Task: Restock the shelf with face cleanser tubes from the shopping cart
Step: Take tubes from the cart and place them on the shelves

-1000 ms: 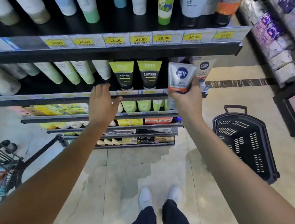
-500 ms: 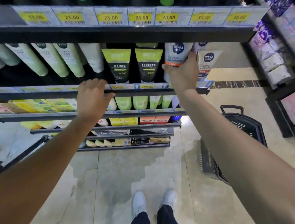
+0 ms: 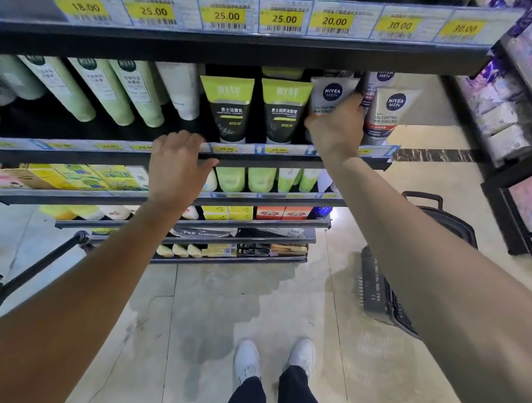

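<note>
On the upper shelf edge (image 3: 229, 53) I read seven yellow price labels (image 3: 227, 15), left to right: 18.00, 25.00, 25.00, 25.00, 20.00, 30.00, 30.00. The small print and barcodes on them are not legible to me.

On the shelf below, the white tube (image 3: 329, 98) that my right hand (image 3: 335, 128) grips reads "NIVEA MEN" and "OIL CONT...", the rest covered. The neighbouring white tube (image 3: 390, 114) reads "NIVEA MEN" and "OIL CONTROL".

Two green-and-black tubes (image 3: 226, 106) each show "MEN" beneath Chinese lettering.

One label on the middle shelf rail (image 3: 246, 158) appears to read 29.90; the others are blurred.

A pack on a low shelf (image 3: 202, 233) reads "PRP Collage...".
</note>
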Demonstrator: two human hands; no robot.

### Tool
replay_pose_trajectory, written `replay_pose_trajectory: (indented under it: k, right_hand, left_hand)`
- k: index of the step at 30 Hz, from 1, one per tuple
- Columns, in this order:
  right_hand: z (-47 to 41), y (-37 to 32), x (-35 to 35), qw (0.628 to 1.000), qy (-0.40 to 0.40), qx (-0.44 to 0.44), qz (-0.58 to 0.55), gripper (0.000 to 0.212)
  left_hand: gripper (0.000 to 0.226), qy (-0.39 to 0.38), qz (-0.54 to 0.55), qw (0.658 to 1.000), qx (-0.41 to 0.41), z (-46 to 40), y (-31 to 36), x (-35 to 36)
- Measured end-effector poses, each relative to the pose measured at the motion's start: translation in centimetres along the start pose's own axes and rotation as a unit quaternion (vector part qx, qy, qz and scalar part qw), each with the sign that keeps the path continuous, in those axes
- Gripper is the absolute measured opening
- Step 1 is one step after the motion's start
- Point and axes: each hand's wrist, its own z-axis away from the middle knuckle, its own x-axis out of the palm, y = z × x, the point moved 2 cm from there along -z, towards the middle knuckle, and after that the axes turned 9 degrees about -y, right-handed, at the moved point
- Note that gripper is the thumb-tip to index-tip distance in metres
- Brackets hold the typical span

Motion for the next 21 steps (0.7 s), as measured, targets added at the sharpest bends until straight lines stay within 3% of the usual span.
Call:
replay_pose_trajectory:
  k: [13, 21]
  right_hand:
    - [-2.9, -1.0, 0.1, 0.997, 0.001, 0.069, -0.045, 0.049]
    - [-3.5, -0.7, 0.5, 0.996, 0.007, 0.064, -0.057, 0.052]
  left_hand:
    - [0.034, 0.039, 0.008, 0.999, 0.018, 0.4, -0.4, 0.9]
    - [0.036, 0.049, 0.014, 0.999, 0.018, 0.5, -0.5, 1.1]
